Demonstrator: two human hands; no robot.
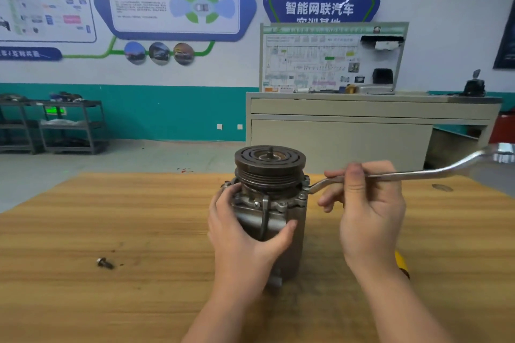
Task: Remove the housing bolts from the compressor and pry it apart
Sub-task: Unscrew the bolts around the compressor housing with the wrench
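Note:
A grey compressor stands upright on the wooden table, its dark grooved pulley on top. My left hand wraps around the housing from the left, thumb across the front. My right hand grips the shaft of a long silver offset wrench. The wrench's near end sits on a bolt at the housing's upper right flange; its far end reaches off to the right. One loose bolt lies on the table at the left.
A yellow object shows partly behind my right wrist. Beyond the table stand a grey cabinet bench with a wiring display board, and dark shelving racks at the far left wall.

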